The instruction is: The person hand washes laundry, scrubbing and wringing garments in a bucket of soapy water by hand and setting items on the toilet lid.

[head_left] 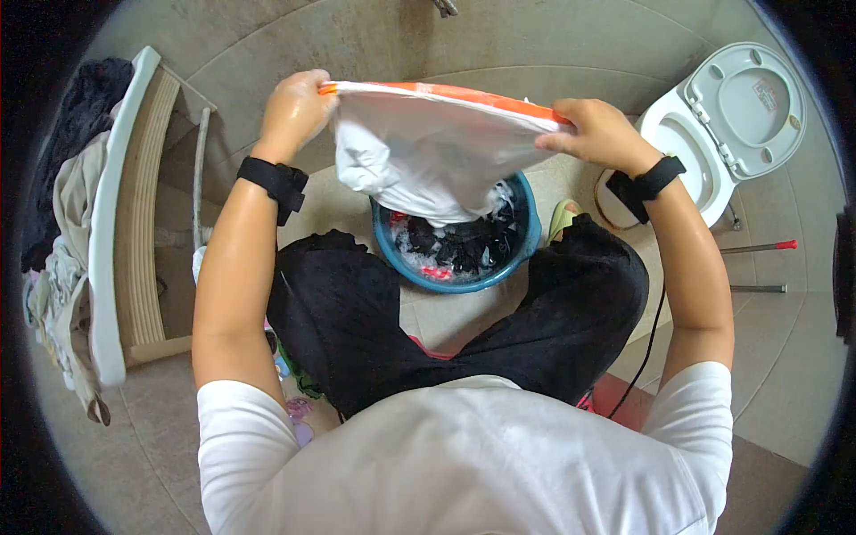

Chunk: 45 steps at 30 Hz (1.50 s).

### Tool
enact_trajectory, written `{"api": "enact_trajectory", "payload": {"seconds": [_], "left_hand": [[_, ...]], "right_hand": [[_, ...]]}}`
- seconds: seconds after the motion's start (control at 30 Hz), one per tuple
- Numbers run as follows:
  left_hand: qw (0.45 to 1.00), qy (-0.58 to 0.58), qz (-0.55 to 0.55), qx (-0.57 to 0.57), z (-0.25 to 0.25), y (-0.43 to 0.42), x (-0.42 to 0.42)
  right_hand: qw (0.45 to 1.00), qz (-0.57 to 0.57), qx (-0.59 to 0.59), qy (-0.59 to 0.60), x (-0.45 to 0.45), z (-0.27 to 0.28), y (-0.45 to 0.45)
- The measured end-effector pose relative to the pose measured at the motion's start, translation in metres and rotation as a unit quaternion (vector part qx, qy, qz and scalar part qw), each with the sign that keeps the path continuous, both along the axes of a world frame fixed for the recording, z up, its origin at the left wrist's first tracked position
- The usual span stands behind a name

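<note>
A white cloth with an orange edge is stretched between my two hands, its lower part hanging over a blue basin. My left hand, wet with some suds, is closed on one end of the orange edge. At the other end, my right hand pinches the cloth between thumb and fingers. Inside the basin, dark clothes and some red fabric lie in sudsy water. The hanging cloth covers the basin's back part.
At the left, a white and beige washstand has dark and light clothes over it. A toilet with a raised lid stands at the right. A red-tipped rod and a black cable are also at the right.
</note>
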<state>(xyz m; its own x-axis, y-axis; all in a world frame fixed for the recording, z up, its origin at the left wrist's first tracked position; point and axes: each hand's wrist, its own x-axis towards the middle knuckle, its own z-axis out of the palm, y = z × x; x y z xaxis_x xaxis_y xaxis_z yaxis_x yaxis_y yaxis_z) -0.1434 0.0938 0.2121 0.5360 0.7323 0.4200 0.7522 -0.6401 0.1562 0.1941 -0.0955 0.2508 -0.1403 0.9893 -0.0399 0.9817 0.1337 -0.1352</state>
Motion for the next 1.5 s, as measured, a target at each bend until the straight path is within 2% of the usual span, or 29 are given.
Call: {"api": "enact_trajectory", "payload": {"seconds": [0.03, 0.1, 0.13, 0.2, 0.23, 0.27, 0.3, 0.33, 0.37, 0.43, 0.47, 0.53, 0.57, 0.6, 0.7, 0.73, 0.77, 0.8, 0.9, 0.93, 1.03, 1.07, 1.1, 1.2, 1.23, 1.3, 1.37, 1.43, 1.5], "left_hand": [[1.000, 0.001, -0.001, -0.001, 0.001, -0.001, 0.001], [0.992, -0.127, -0.003, 0.002, 0.000, -0.004, 0.005], [0.992, -0.127, -0.003, 0.000, -0.005, -0.004, 0.008], [0.954, -0.281, -0.064, -0.085, -0.016, -0.005, 0.014], [0.951, -0.282, -0.095, -0.080, -0.021, -0.017, 0.022], [0.952, -0.255, -0.081, -0.145, -0.037, -0.020, 0.029], [0.909, -0.312, -0.098, -0.257, -0.065, -0.021, 0.036], [0.900, -0.278, -0.077, -0.326, -0.078, -0.032, 0.043], [0.858, -0.309, -0.081, -0.401, -0.097, -0.043, 0.049], [0.803, -0.272, -0.013, -0.530, -0.153, -0.054, 0.060], [0.789, -0.258, 0.007, -0.557, -0.187, -0.056, 0.064], [0.914, -0.142, 0.016, -0.379, -0.233, -0.075, 0.069], [0.889, -0.128, 0.021, -0.439, -0.266, -0.075, 0.072], [0.906, -0.057, 0.019, -0.419, -0.269, -0.086, 0.077], [0.908, 0.084, 0.023, -0.409, -0.277, -0.105, 0.097], [0.878, 0.155, 0.053, -0.449, -0.266, -0.103, 0.108], [0.875, 0.156, 0.054, -0.456, -0.288, -0.098, 0.112], [0.874, 0.150, 0.063, -0.458, -0.319, -0.098, 0.113], [0.874, 0.145, 0.075, -0.458, -0.360, -0.095, 0.115], [0.868, 0.149, 0.045, -0.472, -0.366, -0.085, 0.117], [0.866, 0.157, 0.007, -0.474, -0.376, -0.080, 0.117], [0.845, 0.124, 0.020, -0.520, -0.379, -0.076, 0.119], [0.820, 0.092, 0.031, -0.565, -0.382, -0.074, 0.120], [0.827, 0.051, 0.070, -0.556, -0.419, -0.078, 0.119], [0.827, 0.050, 0.070, -0.555, -0.408, -0.073, 0.121], [0.781, 0.245, -0.008, -0.575, -0.365, -0.054, 0.126], [0.800, 0.222, 0.000, -0.557, -0.378, -0.050, 0.124], [0.813, 0.199, 0.005, -0.548, -0.375, -0.056, 0.116], [0.857, 0.059, 0.045, -0.510, -0.347, -0.056, 0.106]], "right_hand": [[1.000, -0.001, -0.001, 0.001, 0.001, -0.001, 0.000], [0.985, -0.052, 0.165, 0.015, 0.004, -0.004, 0.001], [0.962, -0.062, 0.252, 0.081, 0.004, -0.003, 0.002], [0.960, -0.049, 0.256, 0.098, 0.001, -0.020, 0.007], [0.957, -0.036, 0.264, 0.115, -0.001, -0.030, 0.011], [0.976, -0.064, 0.157, 0.133, -0.011, -0.037, 0.009], [0.980, -0.042, 0.137, 0.140, -0.008, -0.063, 0.017], [0.974, -0.026, 0.116, 0.190, -0.011, -0.084, 0.018], [0.972, -0.033, 0.060, 0.225, -0.016, -0.100, 0.019], [0.952, -0.051, 0.119, 0.276, -0.021, -0.177, 0.022], [0.954, -0.081, 0.052, 0.284, -0.032, -0.192, 0.019], [0.948, -0.147, 0.007, 0.283, -0.050, -0.249, 0.022], [0.945, -0.129, -0.003, 0.300, -0.057, -0.278, 0.026], [0.959, -0.101, 0.089, 0.249, -0.070, -0.309, 0.025], [0.975, -0.131, -0.153, 0.090, -0.106, -0.309, 0.030], [0.975, -0.143, -0.137, 0.101, -0.108, -0.334, 0.029], [0.974, -0.155, -0.119, 0.111, -0.111, -0.346, 0.035], [0.962, -0.179, -0.178, 0.103, -0.110, -0.358, 0.038], [0.951, -0.198, -0.217, 0.097, -0.113, -0.375, 0.049], [0.991, -0.050, -0.124, -0.018, -0.109, -0.388, 0.053], [0.969, -0.081, -0.235, 0.010, -0.108, -0.417, 0.057], [0.968, -0.116, -0.201, 0.099, -0.108, -0.422, 0.056], [0.966, -0.117, -0.207, 0.100, -0.107, -0.427, 0.056], [0.955, -0.039, -0.294, 0.001, -0.103, -0.412, 0.079], [0.955, -0.038, -0.293, 0.000, -0.101, -0.420, 0.082], [0.922, -0.098, -0.355, 0.119, -0.095, -0.439, 0.087], [0.953, -0.111, -0.269, 0.090, -0.093, -0.418, 0.089], [0.906, -0.186, -0.316, 0.214, -0.076, -0.385, 0.091], [0.940, -0.205, -0.176, 0.207, -0.048, -0.408, 0.088]]}}
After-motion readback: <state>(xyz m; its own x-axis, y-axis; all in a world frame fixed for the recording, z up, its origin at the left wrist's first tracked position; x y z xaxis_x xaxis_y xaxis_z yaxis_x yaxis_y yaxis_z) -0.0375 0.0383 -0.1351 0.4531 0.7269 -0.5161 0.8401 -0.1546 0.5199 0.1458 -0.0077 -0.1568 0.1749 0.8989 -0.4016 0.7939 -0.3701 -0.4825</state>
